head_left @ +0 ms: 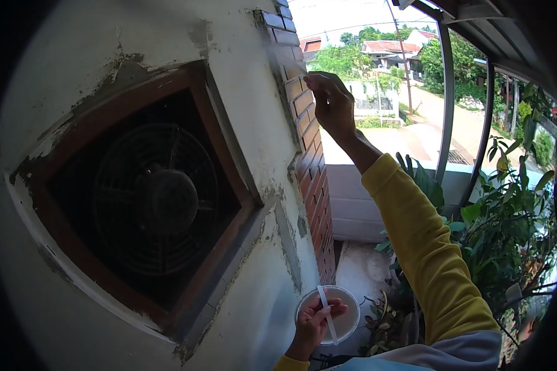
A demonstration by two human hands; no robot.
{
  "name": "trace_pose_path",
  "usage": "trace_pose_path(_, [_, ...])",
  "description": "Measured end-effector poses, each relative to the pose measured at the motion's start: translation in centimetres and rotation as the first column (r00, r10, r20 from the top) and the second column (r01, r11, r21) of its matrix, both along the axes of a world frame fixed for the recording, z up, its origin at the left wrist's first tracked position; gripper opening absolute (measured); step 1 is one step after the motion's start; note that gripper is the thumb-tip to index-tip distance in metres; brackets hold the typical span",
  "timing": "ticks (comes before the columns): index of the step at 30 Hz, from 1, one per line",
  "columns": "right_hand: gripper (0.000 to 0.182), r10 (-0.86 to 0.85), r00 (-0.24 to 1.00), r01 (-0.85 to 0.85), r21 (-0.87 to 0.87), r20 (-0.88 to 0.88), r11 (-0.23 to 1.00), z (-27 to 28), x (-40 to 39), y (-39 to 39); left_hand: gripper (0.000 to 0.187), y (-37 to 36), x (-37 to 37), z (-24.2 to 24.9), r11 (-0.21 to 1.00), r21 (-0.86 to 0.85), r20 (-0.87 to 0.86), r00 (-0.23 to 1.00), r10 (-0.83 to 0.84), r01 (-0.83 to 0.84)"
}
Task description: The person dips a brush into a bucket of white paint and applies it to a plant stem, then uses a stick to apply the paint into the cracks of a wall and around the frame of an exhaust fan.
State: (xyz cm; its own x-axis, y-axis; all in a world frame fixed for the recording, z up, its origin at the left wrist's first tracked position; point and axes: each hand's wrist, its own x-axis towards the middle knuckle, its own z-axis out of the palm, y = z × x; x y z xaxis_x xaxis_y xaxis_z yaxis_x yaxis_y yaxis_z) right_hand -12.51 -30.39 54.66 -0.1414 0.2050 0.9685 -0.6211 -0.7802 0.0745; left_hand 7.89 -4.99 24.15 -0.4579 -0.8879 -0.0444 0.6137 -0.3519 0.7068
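My right hand (330, 102) is raised to the brick corner (303, 117) of the wall, in a yellow sleeve. Its fingers are pinched on a thin, blurred object that looks like a brush (289, 62), which lies against the upper bricks. My left hand (314, 323) is low at the bottom of the view and grips the white strip handle (327, 309) of a round white bucket (348, 309). The bucket hangs close to the wall's foot, and what is inside it I cannot tell.
A dark exhaust fan (155, 201) sits in a brown wooden frame (229, 179) in the patchy white wall (74, 55) on the left. Potted green plants (507, 229) crowd the right. A low white parapet (359, 204) and curved metal posts (447, 99) lie behind, with a street beyond.
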Motion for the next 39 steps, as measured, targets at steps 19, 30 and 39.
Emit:
trace_pose_path(19, [0.01, -0.079, 0.997, 0.077, -0.172, -0.002, 0.982, 6.1, -0.2, 3.5, 0.038, -1.1, -0.8, 1.9, 0.997, -0.082, 0.024, 1.0, -0.004, 0.006])
trace_pose_path(30, [0.006, -0.167, 0.985, 0.158, -0.187, -0.033, 0.97, 9.0, 0.1, -1.4, 0.039, -0.6, -0.6, 0.1, 0.998, -0.022, 0.011, 0.998, 0.055, -0.054])
trace_pose_path(39, [0.007, -0.044, 0.999, 0.045, -0.123, 0.013, 0.991, 7.1, 0.2, 0.8, 0.04, -0.6, 0.0, -0.6, 0.996, -0.003, 0.002, 0.996, 0.089, -0.089])
